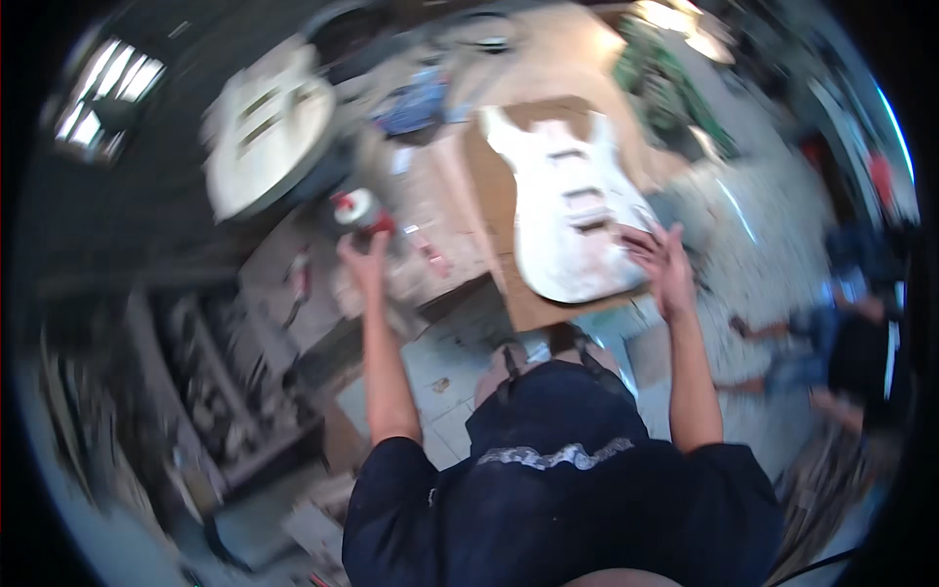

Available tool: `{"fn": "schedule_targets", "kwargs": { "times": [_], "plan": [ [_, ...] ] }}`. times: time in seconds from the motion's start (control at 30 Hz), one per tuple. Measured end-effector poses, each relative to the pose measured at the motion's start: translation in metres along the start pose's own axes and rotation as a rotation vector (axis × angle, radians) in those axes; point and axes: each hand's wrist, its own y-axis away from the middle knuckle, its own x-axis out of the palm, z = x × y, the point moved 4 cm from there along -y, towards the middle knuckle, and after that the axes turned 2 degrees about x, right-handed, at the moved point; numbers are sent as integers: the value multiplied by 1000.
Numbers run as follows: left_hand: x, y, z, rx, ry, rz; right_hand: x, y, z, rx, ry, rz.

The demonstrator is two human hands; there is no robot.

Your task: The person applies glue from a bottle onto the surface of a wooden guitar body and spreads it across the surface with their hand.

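A white, unfinished electric guitar body lies on a brown board in front of me, with cut-out slots along its middle. Over its right edge is my right hand, fingers stretched out and holding nothing. To the left, my left hand has thumb and fingers apart at the near side of a red-and-white bottle. Motion blur hides whether the fingers touch it. A pink-and-white strip-like item lies to the right of the bottle.
A second pale guitar body is at the far left. Blue cloth and green material lie farther back. A small red-and-white item is near the left table edge. Wooden bins stand lower left; another person is at right.
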Motion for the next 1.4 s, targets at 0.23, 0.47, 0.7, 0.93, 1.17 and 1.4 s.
{"fn": "schedule_targets", "kwargs": {
  "times": [0.23, 0.47, 0.7, 0.93, 1.17, 1.4],
  "plan": [
    [49, -63, 37, -234, -250, -123, -1, 87, 34, 9, -625, 124],
    [22, -43, 21, -36, -306, -234, -44, 115, -17, -1, -285, -222],
    [-35, 33, -15, 125, -80, -213, -66, 102, -59, -160, 545, -388],
    [-77, 148, -72, 129, 84, -68, -70, 65, -87, -278, 1269, -195],
    [-67, 253, -108, 76, 195, 29, -65, 38, -95, -428, 1291, -143],
    [-33, 324, -154, -25, 289, 262, -77, 71, -70, -505, 758, -48]
  ]
}}
